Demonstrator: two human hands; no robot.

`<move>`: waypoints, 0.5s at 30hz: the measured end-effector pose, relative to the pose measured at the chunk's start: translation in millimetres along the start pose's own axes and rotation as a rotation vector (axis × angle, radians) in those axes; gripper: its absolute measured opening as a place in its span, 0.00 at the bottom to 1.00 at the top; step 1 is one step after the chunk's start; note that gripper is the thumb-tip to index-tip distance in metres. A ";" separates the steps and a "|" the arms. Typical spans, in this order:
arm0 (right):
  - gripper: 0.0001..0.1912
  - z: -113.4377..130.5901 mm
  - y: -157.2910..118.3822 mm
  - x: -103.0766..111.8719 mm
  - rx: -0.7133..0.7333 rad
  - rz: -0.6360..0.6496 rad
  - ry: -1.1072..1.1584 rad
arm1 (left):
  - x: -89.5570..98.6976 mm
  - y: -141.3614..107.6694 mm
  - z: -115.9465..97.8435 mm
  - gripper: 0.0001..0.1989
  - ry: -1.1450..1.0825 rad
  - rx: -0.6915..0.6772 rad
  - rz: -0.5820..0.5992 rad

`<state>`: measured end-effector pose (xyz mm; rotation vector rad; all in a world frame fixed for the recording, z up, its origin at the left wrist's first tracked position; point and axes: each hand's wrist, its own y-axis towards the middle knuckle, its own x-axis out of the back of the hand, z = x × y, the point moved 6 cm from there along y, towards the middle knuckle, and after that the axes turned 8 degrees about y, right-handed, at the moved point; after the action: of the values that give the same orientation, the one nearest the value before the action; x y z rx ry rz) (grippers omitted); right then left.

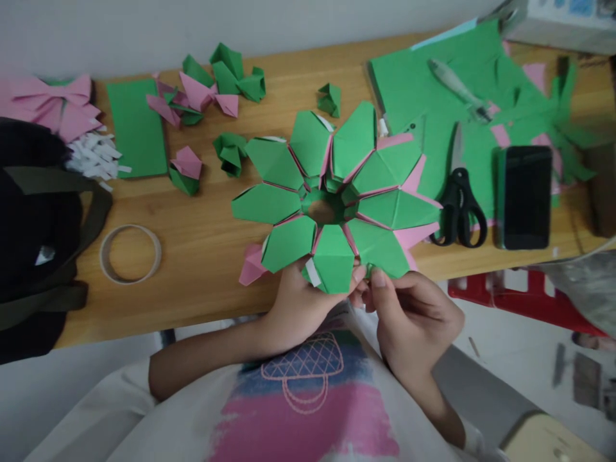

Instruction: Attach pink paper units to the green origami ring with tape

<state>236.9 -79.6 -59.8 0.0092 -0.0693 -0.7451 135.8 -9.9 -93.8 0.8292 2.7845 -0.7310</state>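
Observation:
A round green and pink folded-paper wreath [332, 192] with a hole in its middle is held up over the near edge of the wooden table [202, 237]. My left hand [301, 305] grips its lower rim from beneath, thumb side on a green segment that carries a small white tape piece. My right hand [411, 314] pinches the rim just to the right, fingertips pressed on a green segment's edge. Both hands are close together in front of my chest.
Black scissors [459, 205] and a dark phone [527, 196] lie on green paper sheets [423, 83] at right. A tape roll [129, 253], folded paper units [219, 86], a green sheet [137, 128] and a black bag [38, 237] are at left. A red stool [524, 298] stands below right.

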 end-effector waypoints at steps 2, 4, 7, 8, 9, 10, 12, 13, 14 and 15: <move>0.11 -0.8 -0.3 0.4 -0.008 -0.020 -0.007 | 1.5 -1.0 0.1 0.12 0.059 -0.002 -0.028; 0.12 -2.3 -1.0 1.3 -0.021 -0.045 -0.040 | 4.0 -2.1 -0.8 0.11 0.111 -0.034 -0.070; 0.12 -1.7 -2.2 4.1 -0.013 -0.078 -0.166 | 8.4 -3.5 -3.1 0.07 0.179 -0.095 -0.133; 0.12 -0.4 -2.6 4.8 -0.003 -0.082 -0.210 | 9.5 -3.6 -3.7 0.06 0.201 -0.109 -0.147; 0.12 1.2 -2.8 5.5 0.007 -0.084 -0.247 | 10.3 -3.6 -4.4 0.06 0.220 -0.119 -0.155; 0.13 3.2 -2.9 6.0 0.020 -0.083 -0.278 | 10.6 -3.4 -5.0 0.05 0.235 -0.128 -0.157; 0.13 6.7 -2.6 6.5 0.038 -0.073 -0.318 | 10.3 -3.0 -6.6 0.05 0.255 -0.140 -0.148; 0.13 8.0 -2.3 6.7 0.041 -0.065 -0.327 | 10.0 -2.8 -7.7 0.05 0.262 -0.146 -0.143; 0.13 8.5 -1.8 6.8 0.039 -0.057 -0.328 | 9.6 -2.7 -8.8 0.05 0.268 -0.150 -0.140; 0.13 8.4 -1.1 6.7 0.030 -0.043 -0.318 | 9.4 -2.7 -10.0 0.05 0.272 -0.154 -0.140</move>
<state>240.6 -84.9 -51.1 -0.0793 -0.3842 -0.7836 126.5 -2.5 -86.5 0.7614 3.1192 -0.4421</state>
